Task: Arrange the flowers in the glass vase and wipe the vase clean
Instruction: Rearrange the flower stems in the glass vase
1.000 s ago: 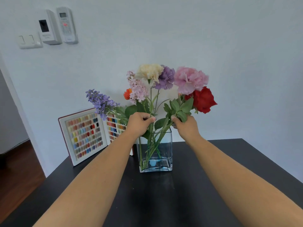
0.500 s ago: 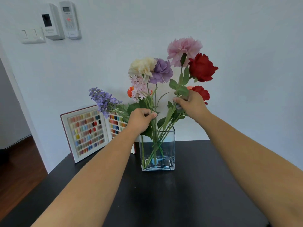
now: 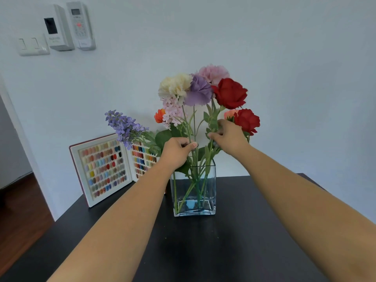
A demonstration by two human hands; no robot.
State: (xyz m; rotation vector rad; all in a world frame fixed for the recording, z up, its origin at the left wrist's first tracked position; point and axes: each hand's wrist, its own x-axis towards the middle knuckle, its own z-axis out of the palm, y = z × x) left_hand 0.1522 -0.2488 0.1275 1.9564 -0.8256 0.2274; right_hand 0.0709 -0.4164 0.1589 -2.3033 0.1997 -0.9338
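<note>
A square glass vase (image 3: 210,186) stands on the black table (image 3: 203,251) with several green stems in it. Above it are cream, purple and pink blooms, a large red rose (image 3: 231,93), a smaller red rose (image 3: 247,121) and a lavender sprig (image 3: 124,127) leaning left. My left hand (image 3: 177,152) is closed around the stems of the cream and purple flowers just above the vase rim. My right hand (image 3: 228,137) pinches the stem of the large red rose and the pink flower (image 3: 213,74), to the right of my left hand.
An open book of coloured nail swatches (image 3: 105,169) leans against the white wall at the table's back left. A light switch (image 3: 33,45) and two wall controllers (image 3: 81,25) hang at upper left. A wooden floor shows at far left, beyond the table's edge.
My right hand has come down and inward with the pink flower and the large red rose, bringing their heads down beside the purple bloom. My left hand has stayed on its stems.
</note>
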